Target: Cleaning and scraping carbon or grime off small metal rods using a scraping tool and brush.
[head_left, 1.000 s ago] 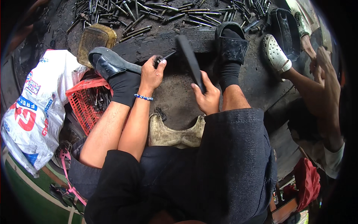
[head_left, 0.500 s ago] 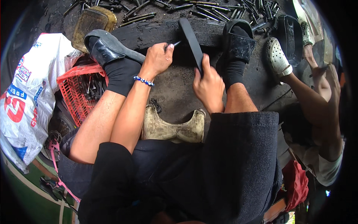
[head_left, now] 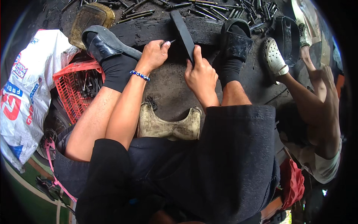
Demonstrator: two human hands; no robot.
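While your right hand (head_left: 202,74) is clenched round the near end of a flat black bar (head_left: 182,34), your left hand (head_left: 153,55) pinches a small dark pointed piece (head_left: 172,42), mostly hidden by the fingers. Bar slants up and left between your feet, far end over the dark timber beam (head_left: 160,31); pointed tip sits just left of it, small gap visible. Blue-and-white bead bracelet (head_left: 140,75) on your left wrist. Black slide sandals (head_left: 238,44) either side of your hands. Loose bolts (head_left: 209,11) lie beyond the beam; more in the red-orange plastic basket (head_left: 71,95) by your left leg, white printed sack (head_left: 35,71) beside it. Co-worker's white clog (head_left: 275,56) off to your right.
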